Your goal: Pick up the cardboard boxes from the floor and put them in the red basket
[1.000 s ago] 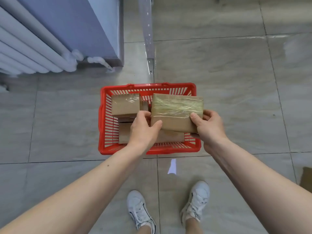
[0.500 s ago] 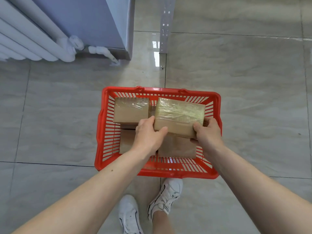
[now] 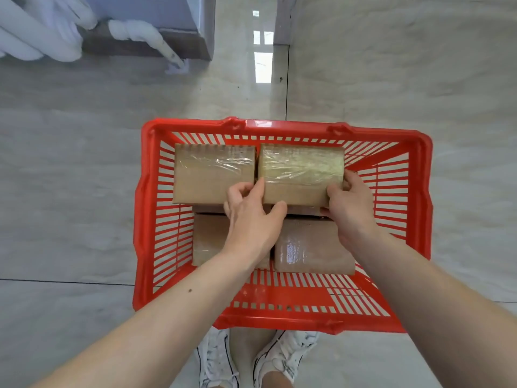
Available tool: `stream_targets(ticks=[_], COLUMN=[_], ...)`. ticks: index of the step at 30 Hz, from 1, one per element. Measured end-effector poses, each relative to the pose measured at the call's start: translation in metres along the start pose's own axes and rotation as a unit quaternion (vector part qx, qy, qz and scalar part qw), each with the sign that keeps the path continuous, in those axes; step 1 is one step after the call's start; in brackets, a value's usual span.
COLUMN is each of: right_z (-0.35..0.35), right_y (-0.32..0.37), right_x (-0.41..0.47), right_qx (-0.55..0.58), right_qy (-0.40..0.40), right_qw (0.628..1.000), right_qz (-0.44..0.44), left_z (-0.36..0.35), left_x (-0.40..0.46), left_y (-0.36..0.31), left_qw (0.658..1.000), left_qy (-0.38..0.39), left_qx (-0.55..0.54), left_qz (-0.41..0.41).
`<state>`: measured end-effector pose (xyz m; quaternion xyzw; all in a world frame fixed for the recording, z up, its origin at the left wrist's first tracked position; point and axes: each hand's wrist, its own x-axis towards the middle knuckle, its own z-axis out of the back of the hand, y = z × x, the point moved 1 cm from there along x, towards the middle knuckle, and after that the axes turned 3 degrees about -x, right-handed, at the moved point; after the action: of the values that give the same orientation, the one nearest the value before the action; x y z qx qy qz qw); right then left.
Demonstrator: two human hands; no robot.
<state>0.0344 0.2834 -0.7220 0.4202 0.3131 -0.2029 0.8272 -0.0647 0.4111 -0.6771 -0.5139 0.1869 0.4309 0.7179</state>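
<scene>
The red basket (image 3: 282, 127) stands on the tiled floor right in front of my feet. Both my hands hold a taped cardboard box (image 3: 300, 170) at the back right of the basket: my left hand (image 3: 251, 214) grips its left near corner, my right hand (image 3: 351, 205) its right side. It lies level beside another taped box (image 3: 209, 175) at the back left. Both rest on lower boxes, of which a left one (image 3: 208, 239) and a right one (image 3: 310, 247) show near the front.
White radiator pipes (image 3: 36, 32) and a blue-grey cabinet base (image 3: 173, 49) stand at the back left. A metal post (image 3: 282, 21) rises behind the basket. My white shoes (image 3: 282, 357) are just under the basket's near rim.
I have stepped closer and lowered the held box from above the basket down into its back right, level with the neighbouring box. Both hands stay on it.
</scene>
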Motion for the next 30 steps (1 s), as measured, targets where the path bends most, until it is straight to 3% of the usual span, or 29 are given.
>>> stream_targets(ticks=[9, 18, 30], right_z=[0.016, 0.073, 0.155], right_y=[0.001, 0.027, 0.022], right_x=[-0.015, -0.079, -0.163], right_qx=[0.000, 0.009, 0.132], right_qy=[0.012, -0.024, -0.108], right_qw=[0.999, 0.999, 0.984], right_qz=[-0.032, -0.046, -0.053], left_z=[0.009, 0.025, 0.019], left_x=[0.000, -0.056, -0.141], left_y=[-0.009, -0.070, -0.130], left_qw=[1.000, 1.000, 0.993], left_qy=[0.011, 0.006, 0.057], left_qx=[0.020, 0.017, 0.084], left_qz=[0.019, -0.009, -0.063])
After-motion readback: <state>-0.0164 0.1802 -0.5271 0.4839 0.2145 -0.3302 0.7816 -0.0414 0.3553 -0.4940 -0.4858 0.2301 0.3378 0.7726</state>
